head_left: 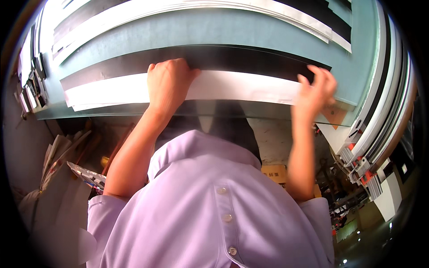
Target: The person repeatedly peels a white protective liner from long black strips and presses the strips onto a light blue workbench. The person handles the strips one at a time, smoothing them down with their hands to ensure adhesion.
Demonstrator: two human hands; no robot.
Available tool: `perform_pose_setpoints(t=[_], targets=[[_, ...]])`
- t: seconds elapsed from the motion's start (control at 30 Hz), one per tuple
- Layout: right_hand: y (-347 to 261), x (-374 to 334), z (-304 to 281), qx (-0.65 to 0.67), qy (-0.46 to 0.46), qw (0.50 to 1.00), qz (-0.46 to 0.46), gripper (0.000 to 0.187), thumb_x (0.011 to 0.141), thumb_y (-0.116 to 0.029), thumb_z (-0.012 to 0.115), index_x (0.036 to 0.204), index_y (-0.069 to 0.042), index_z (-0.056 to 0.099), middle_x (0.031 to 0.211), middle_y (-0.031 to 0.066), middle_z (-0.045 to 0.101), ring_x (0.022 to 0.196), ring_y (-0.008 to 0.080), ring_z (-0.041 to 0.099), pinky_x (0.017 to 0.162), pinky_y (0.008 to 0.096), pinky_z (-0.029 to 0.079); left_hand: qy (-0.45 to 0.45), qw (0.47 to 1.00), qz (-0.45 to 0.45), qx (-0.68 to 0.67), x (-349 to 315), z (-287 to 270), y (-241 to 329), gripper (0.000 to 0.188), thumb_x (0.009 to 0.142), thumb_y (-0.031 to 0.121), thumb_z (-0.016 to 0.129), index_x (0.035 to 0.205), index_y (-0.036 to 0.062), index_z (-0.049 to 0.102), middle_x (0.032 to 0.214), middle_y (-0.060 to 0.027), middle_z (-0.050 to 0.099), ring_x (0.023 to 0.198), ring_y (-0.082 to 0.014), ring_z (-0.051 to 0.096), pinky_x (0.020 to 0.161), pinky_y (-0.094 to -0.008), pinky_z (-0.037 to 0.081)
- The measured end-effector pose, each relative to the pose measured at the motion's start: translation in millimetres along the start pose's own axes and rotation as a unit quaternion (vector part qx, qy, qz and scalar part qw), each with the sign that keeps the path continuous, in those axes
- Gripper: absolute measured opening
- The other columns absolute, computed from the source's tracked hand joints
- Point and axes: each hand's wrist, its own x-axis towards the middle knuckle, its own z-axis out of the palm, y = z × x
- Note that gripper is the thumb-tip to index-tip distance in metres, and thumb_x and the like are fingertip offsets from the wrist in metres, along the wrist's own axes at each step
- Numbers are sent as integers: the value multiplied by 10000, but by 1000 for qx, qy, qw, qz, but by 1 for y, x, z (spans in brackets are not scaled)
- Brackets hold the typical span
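Along the front edge of a pale blue-green table (201,29) lies a long white strip (241,85), with a long black strip (232,57) showing just beyond it. Left of the middle, my left hand (169,85) rests knuckles up across both strips. Its fingers are curled under and its thumb points right; whatever they hold is hidden. Over the right end of the white strip is my right hand (316,91), slightly blurred. Its fingers are bent and apart, and I see nothing between them.
More white strips (250,5) and black pieces lie at the table's far side. A brown piece (335,115) sits at the front right corner. Small dark items (35,85) stand at the left edge, long profiles (395,89) run along the right. Below is a cardboard box (273,173).
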Motion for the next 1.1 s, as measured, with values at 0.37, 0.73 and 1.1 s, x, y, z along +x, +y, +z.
perform_pose_setpoints(t=[0.37,0.73,1.1], targets=[[-122,-5,83,37,-39,985,-166,806,923,-642,531,1548,-158,374,1615,227,251,1466,457,274,1171,638,209,9,997,-2,-73,0,-2,-12,259,799,280,749,687,50,707,585,-111,650,559,-307,615,673,-387,465],[63,35,35,-92,75,990,-72,683,1003,-503,498,1545,-114,352,1579,245,284,1474,440,246,1178,630,139,39,998,54,-23,2,12,0,316,776,311,802,692,26,692,612,-148,644,584,-332,629,636,-409,490],[-168,-13,92,22,-14,992,-120,677,966,-424,591,1528,-101,392,1609,238,258,1482,433,268,1195,584,178,103,981,158,-40,-8,5,-40,307,820,306,764,704,100,568,660,-63,629,625,-290,594,718,-412,385]])
